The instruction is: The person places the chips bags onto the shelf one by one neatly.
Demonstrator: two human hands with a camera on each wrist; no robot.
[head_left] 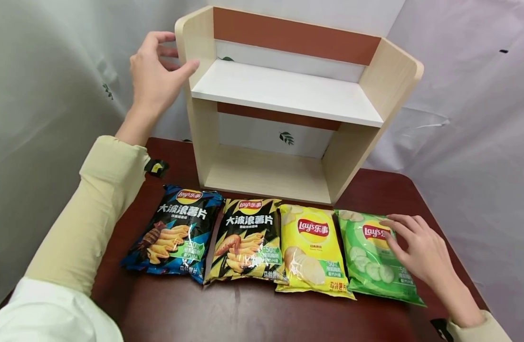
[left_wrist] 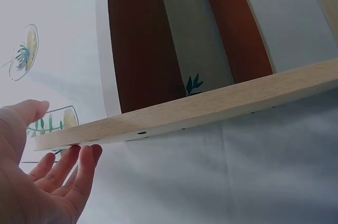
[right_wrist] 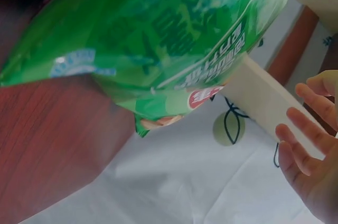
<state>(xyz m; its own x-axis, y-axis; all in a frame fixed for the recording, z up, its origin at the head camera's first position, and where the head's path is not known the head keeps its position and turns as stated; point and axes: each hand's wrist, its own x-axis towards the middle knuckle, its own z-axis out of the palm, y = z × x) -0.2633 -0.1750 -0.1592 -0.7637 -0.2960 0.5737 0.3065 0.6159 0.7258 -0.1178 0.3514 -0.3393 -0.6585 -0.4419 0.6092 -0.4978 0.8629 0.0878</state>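
Note:
A wooden shelf unit [head_left: 287, 88] with a white middle board stands behind a row of chip bags. My left hand [head_left: 152, 71] straddles its left side panel [left_wrist: 200, 105], fingers along the outer face and thumb in front. In the left wrist view a gap shows between thumb and panel; the fingertips are at or near it. Over the right end of the green chip bag [head_left: 364, 256] is my right hand [head_left: 424, 244], fingers loosely bent. The right wrist view shows that hand [right_wrist: 311, 139] apart from the bag [right_wrist: 174, 39], holding nothing.
Left of the green bag lie a yellow chip bag [head_left: 310, 256], a black-and-yellow chip bag [head_left: 244, 237] and a blue-and-black chip bag [head_left: 176, 228]. All rest on a dark red table [head_left: 244, 313]. Pale cloth [head_left: 471, 109] hangs around.

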